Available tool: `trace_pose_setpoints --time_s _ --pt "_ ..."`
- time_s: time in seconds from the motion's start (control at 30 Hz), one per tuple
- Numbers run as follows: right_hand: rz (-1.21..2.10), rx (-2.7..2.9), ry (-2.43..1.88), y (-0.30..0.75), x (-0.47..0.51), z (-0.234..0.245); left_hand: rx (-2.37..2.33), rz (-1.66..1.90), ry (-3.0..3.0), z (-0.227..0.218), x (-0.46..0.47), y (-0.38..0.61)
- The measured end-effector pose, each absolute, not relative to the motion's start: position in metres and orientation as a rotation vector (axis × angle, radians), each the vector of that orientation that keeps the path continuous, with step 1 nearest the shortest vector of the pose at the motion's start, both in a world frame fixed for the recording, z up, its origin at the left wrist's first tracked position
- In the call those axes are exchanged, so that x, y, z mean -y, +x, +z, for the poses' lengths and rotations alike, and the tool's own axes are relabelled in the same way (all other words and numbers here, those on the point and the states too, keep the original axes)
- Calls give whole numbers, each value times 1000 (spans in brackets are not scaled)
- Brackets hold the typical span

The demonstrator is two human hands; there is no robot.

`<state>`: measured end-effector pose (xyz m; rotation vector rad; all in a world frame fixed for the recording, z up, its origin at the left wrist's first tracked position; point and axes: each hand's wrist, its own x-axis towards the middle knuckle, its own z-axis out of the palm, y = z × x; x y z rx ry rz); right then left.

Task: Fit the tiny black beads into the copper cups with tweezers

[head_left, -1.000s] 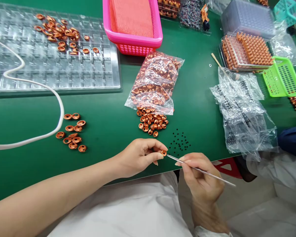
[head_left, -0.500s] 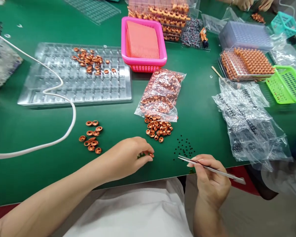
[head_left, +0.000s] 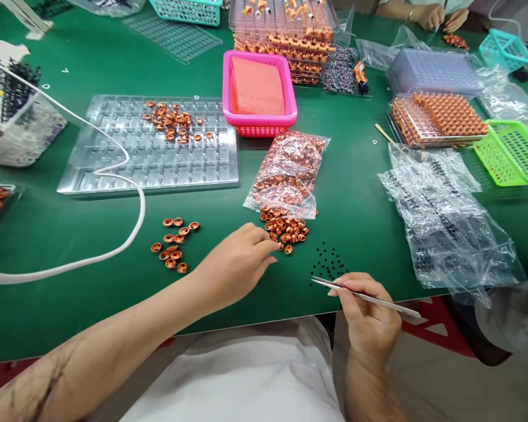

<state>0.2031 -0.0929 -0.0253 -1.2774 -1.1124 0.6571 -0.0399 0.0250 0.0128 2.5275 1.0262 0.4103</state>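
My left hand [head_left: 235,266] reaches to the near edge of a pile of small copper-coloured rings [head_left: 293,230]. Its fingertips meet the nearest rings, thumb and forefinger slightly apart; nothing shows held between them. My right hand [head_left: 369,313] grips metal tweezers [head_left: 369,298] like a pen, their tips pointing left. Just beyond the tips lie many tiny black pieces [head_left: 329,261] scattered on the green table. A loose group of copper-coloured rings [head_left: 171,239] rests left of my left hand. A clear plastic bag of rings [head_left: 290,167] lies behind the pile.
A clear moulded tray [head_left: 158,167] carries more rings, and a white cable [head_left: 127,234] crosses its left side. Beyond stands a pink basket [head_left: 259,120]. Plastic bags [head_left: 449,223] and a green basket [head_left: 510,152] lie at right. Another person's hands [head_left: 435,17] work at the far right.
My left hand has moved from near the table edge up to the pile; the ring at its fingertips is gone. One more ring lies in the left group. The tweezers shifted slightly left.
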Motion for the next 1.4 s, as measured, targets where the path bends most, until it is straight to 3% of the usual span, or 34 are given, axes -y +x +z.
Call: trace_pose_setpoints --time_s 0.5,0.8,1.07,1.4 --pt "682 1100 -1314 208 98 -28 -1111 156 2465 -2 -35 0" --pt "606 1189 -1371 224 87 -30 -939 448 2397 8 -13 -10" --pt "503 1250 -1525 230 70 -34 -807 585 2153 -20 -8 1" --pt "502 1452 -1465 248 56 -31 -745 576 2077 -23 -17 -2"
